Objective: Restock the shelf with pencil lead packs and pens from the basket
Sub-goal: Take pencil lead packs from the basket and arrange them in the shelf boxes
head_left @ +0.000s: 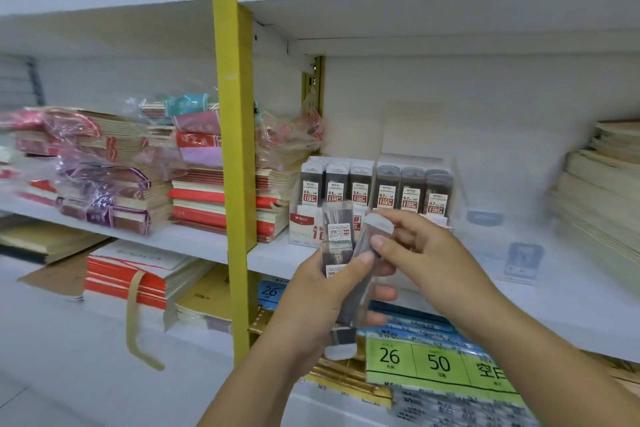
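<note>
left hand (318,295) gripping a bundle of pencil lead packs (337,230) in front of the shelf's display carton (304,224), right hand (426,253) pinching one tilted pack (380,224) by its top

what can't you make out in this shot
Head view only.
- Basket and pens: outside the frame.
- Count of lead packs in the left hand: overlapping, fingers cover them.
- Label of the pack pinched by the right hand: turned away, blurred.
- Notebook stacks at left: motion blur.
</note>
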Motion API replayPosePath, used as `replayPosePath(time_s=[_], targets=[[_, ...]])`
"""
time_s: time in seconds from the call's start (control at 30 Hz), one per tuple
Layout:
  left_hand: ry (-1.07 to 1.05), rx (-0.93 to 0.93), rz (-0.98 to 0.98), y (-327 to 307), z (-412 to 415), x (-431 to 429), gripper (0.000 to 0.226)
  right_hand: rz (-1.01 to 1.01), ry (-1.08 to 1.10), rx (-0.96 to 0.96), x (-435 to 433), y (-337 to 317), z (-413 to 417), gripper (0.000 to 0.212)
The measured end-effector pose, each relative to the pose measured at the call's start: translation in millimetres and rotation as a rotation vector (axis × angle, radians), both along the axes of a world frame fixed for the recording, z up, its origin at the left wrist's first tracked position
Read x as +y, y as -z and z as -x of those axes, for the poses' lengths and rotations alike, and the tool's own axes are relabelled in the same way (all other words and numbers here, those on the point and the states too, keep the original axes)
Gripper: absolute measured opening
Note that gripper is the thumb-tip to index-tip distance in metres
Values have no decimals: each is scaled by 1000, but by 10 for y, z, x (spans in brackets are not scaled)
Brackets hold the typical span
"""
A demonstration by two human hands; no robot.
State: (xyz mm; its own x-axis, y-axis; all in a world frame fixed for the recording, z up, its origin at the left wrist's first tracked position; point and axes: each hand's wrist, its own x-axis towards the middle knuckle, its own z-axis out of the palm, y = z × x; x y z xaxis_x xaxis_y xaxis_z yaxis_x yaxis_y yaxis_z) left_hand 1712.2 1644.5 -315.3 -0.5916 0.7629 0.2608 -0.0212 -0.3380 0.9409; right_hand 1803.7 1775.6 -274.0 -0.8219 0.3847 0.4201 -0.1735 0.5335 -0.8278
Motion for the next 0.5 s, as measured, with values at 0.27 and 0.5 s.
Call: replayPosePath(time_s=[0.27,0.5], targets=[[16,-51,136,-83,52,-315,55,243,-169,104,71,-140,-78,22],[-205,69,191,-95,23,-282,32,306,-60,136,48,-167,-97,22]])
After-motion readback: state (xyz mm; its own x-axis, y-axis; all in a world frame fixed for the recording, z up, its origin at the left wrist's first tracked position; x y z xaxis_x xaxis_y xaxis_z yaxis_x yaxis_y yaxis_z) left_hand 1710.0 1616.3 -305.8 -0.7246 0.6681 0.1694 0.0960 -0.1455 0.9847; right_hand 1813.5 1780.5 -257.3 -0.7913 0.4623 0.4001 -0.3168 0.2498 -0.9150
